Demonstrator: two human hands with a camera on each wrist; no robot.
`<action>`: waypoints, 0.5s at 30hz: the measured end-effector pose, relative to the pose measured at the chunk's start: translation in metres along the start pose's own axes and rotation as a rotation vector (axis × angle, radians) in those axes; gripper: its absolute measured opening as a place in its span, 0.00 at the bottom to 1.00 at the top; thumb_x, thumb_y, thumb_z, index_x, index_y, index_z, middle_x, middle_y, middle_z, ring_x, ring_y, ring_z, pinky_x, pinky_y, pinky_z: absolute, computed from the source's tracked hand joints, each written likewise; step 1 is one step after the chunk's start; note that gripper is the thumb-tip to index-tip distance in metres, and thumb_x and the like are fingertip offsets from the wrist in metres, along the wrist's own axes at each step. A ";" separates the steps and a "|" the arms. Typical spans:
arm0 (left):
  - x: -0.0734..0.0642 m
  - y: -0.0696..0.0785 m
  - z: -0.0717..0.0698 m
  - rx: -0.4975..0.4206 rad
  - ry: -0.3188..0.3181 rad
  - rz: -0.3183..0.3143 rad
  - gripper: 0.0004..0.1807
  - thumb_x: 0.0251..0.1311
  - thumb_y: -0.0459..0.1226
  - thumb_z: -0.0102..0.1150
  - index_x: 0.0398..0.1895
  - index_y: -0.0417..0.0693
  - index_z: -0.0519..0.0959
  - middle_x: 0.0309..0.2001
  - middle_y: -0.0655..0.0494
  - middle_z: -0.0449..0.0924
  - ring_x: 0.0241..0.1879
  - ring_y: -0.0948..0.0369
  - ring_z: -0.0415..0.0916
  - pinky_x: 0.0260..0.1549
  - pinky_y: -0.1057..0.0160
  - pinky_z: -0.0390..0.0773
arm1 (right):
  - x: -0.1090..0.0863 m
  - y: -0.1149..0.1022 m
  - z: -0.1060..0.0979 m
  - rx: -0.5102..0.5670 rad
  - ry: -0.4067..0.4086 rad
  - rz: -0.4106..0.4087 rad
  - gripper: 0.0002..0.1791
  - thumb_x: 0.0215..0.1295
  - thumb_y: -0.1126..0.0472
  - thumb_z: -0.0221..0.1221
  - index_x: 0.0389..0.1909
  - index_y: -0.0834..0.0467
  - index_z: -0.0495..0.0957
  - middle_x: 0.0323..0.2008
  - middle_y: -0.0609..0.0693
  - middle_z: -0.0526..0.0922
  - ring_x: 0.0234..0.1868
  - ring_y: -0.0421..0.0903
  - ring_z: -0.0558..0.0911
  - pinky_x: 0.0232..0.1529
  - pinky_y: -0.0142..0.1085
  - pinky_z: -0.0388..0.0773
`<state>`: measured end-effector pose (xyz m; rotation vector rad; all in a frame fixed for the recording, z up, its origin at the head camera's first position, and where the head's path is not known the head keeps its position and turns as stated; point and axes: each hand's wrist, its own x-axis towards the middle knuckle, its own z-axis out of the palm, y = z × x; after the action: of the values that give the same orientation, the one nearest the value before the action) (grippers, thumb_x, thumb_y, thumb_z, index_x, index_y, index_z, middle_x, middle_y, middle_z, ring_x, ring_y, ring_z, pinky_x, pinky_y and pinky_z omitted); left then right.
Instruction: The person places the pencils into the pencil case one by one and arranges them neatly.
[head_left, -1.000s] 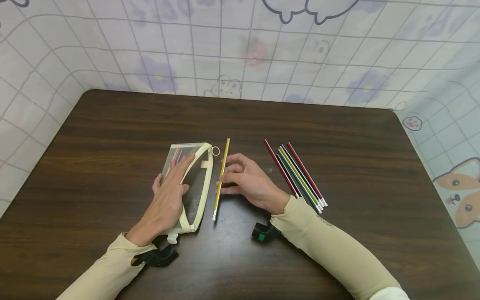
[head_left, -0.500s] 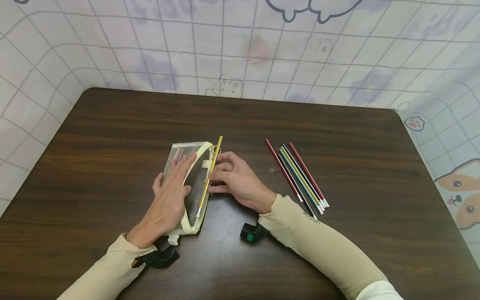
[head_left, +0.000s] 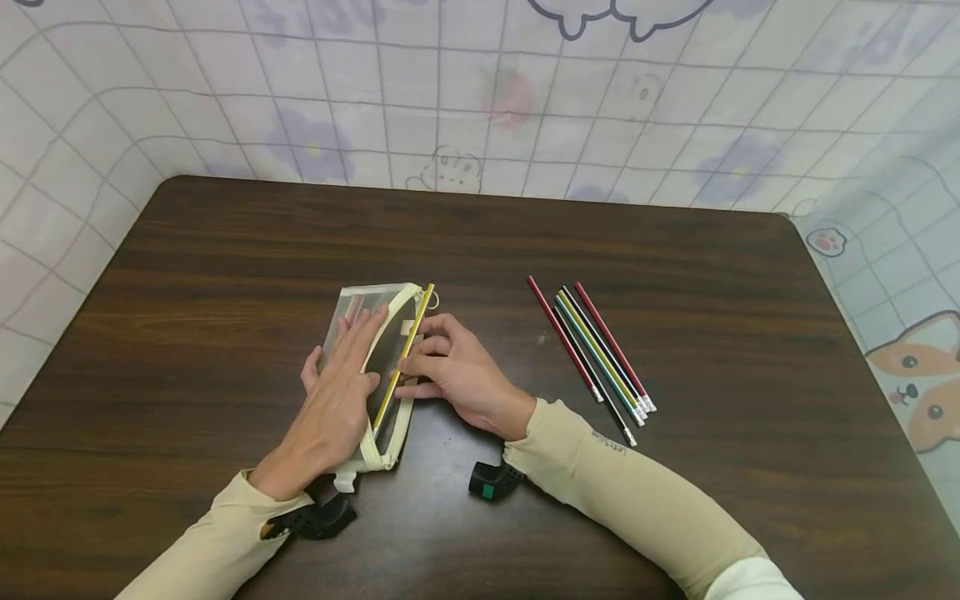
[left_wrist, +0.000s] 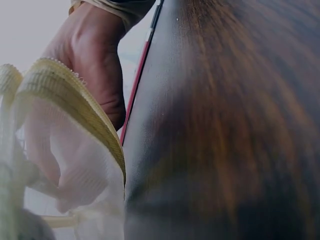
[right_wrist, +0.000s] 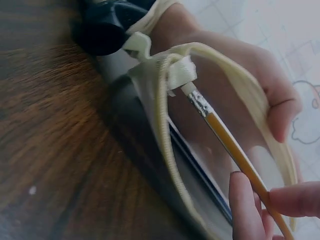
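Note:
A see-through pencil case [head_left: 407,429] with a cream zip edge lies with its mouth toward the right. My left hand [head_left: 330,392] rests on its upper side, fingers extended, thumb hooked over the rim. My right hand [head_left: 461,371] pinches a yellow pencil [head_left: 386,402] between thumb and fingers. In the right wrist view, the yellow pencil's [right_wrist: 227,135] eraser end is inside the mouth, near a cream tab; its other end leans by the zip ring in the head view. A dark pencil [right_wrist: 197,170] shows inside, and reddish pencils [head_left: 354,311] show through the panel.
Several striped pencils [head_left: 603,358], red, black, green and yellow, lie loosely together on the dark wood table [head_left: 690,292] right of the case. A printed curtain [head_left: 510,83] hangs behind the table. Black wrist cameras [head_left: 495,482] sit on both sleeves.
My right hand has moved left with the yellow pencil, from beside the case to its mouth, and the eraser end has gone inside. The left hand stays put.

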<state>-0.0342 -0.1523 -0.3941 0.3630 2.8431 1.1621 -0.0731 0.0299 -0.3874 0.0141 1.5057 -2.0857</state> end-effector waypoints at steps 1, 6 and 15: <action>0.000 0.000 0.000 -0.003 -0.001 0.001 0.42 0.69 0.33 0.35 0.85 0.66 0.45 0.86 0.48 0.44 0.85 0.42 0.36 0.72 0.26 0.33 | 0.000 0.001 0.001 -0.001 -0.006 0.003 0.23 0.68 0.76 0.56 0.60 0.60 0.61 0.35 0.51 0.79 0.38 0.45 0.85 0.46 0.48 0.88; 0.000 -0.001 0.000 -0.008 0.000 0.010 0.41 0.69 0.33 0.35 0.85 0.66 0.45 0.86 0.48 0.45 0.85 0.42 0.36 0.72 0.26 0.33 | 0.003 0.007 0.000 -0.016 -0.038 0.024 0.23 0.67 0.77 0.56 0.58 0.61 0.61 0.35 0.52 0.79 0.36 0.46 0.87 0.46 0.47 0.88; 0.000 -0.001 0.001 0.008 -0.004 0.010 0.41 0.69 0.33 0.35 0.85 0.67 0.46 0.85 0.48 0.46 0.85 0.42 0.36 0.72 0.26 0.35 | 0.007 0.012 -0.004 -0.094 -0.084 -0.003 0.23 0.66 0.77 0.58 0.57 0.60 0.62 0.39 0.54 0.80 0.33 0.46 0.89 0.46 0.44 0.88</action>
<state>-0.0342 -0.1522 -0.3951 0.3797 2.8465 1.1506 -0.0746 0.0279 -0.4013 -0.1104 1.5514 -1.9909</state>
